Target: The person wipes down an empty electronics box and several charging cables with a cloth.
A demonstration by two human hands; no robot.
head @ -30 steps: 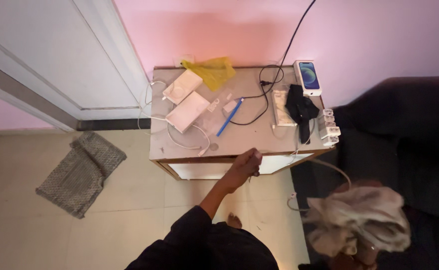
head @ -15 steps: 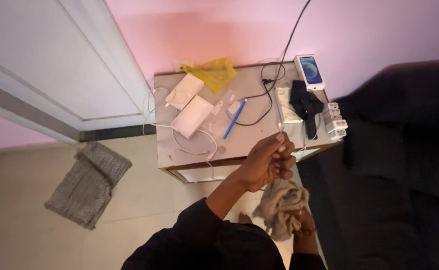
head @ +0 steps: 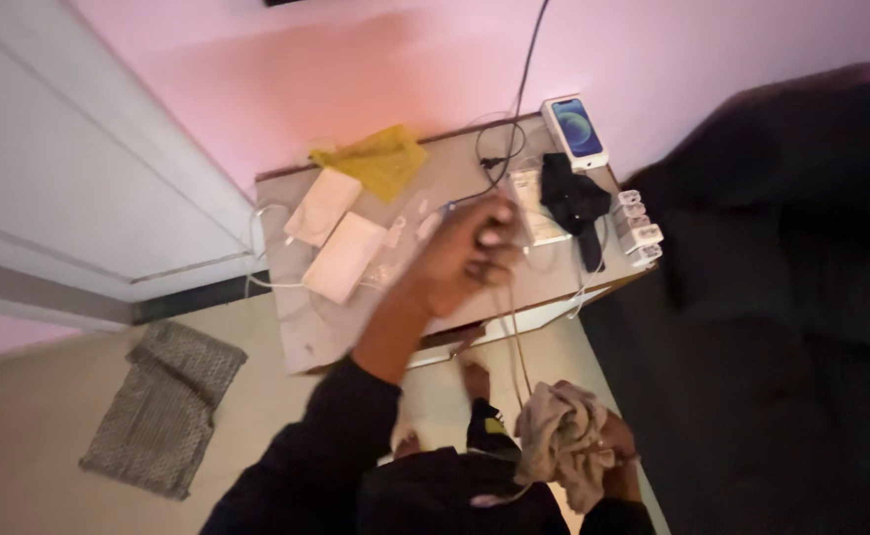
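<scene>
Grey-beige cloth [head: 565, 441] bunched in the right hand [head: 621, 471], low beside the counter [head: 306, 332].
Left hand [head: 469, 248], fingers curled, is raised over the counter; whether it grips the white cable [head: 514, 337] hanging below it cannot be told. Beyond it lie white flat boxes [head: 344, 256], a yellow bag [head: 375, 159], a phone box [head: 575, 131].
</scene>
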